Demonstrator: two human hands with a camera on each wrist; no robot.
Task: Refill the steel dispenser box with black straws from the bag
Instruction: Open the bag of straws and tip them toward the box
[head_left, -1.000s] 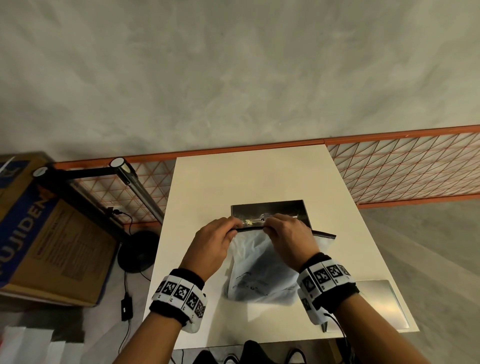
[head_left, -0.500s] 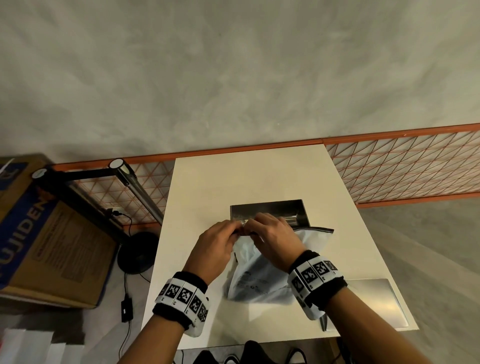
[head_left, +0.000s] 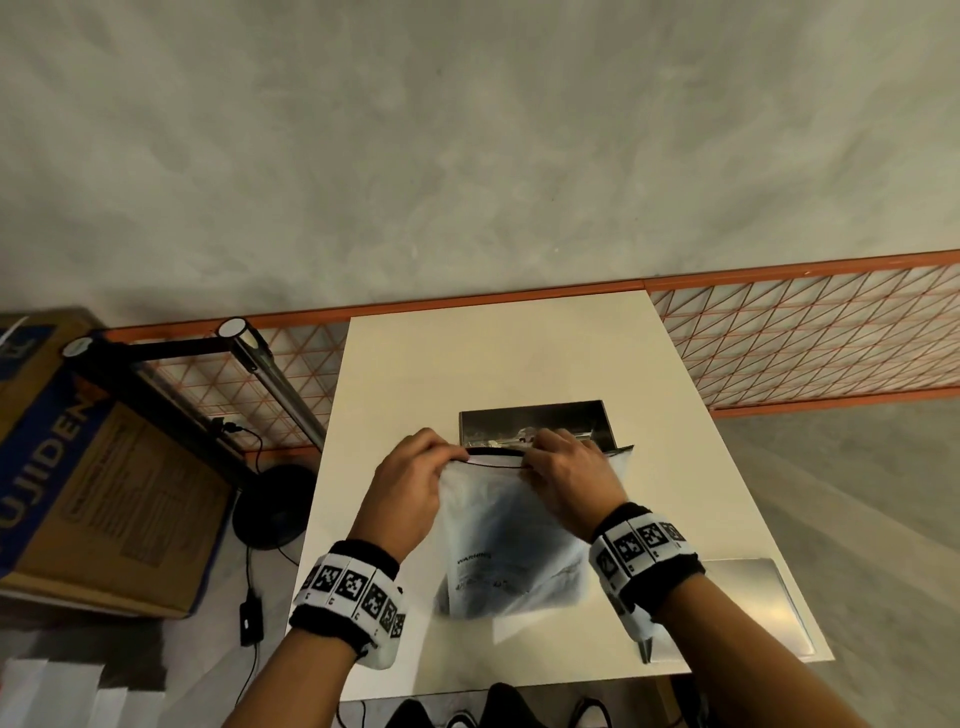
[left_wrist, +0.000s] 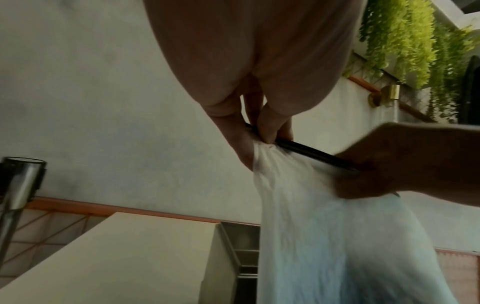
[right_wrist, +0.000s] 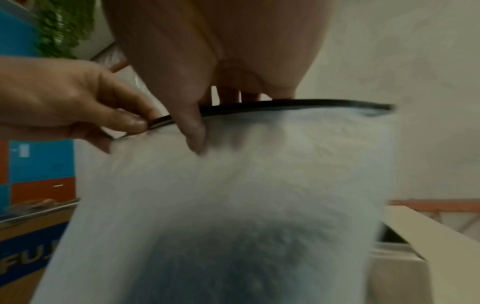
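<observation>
A frosted white bag (head_left: 506, 540) with a black zip strip (head_left: 496, 453) along its top stands on the cream table (head_left: 467, 358). Something dark shows through its lower part (right_wrist: 228, 267); no straw can be made out. My left hand (head_left: 415, 483) pinches the strip's left end (left_wrist: 262, 133). My right hand (head_left: 569, 475) pinches the top edge further right (right_wrist: 192, 131). Just behind the bag sits the open steel dispenser box (head_left: 535, 423), also seen low behind the bag (left_wrist: 241, 246).
A flat steel lid (head_left: 753, 603) lies at the table's near right corner. An orange mesh fence (head_left: 810, 332) runs behind the table. A black lamp stand (head_left: 260, 364) and a cardboard box (head_left: 88, 467) stand to the left of the table.
Both hands came together at the bag's top half a second ago and have now moved apart along the black strip. The bag stands a little taller and more spread.
</observation>
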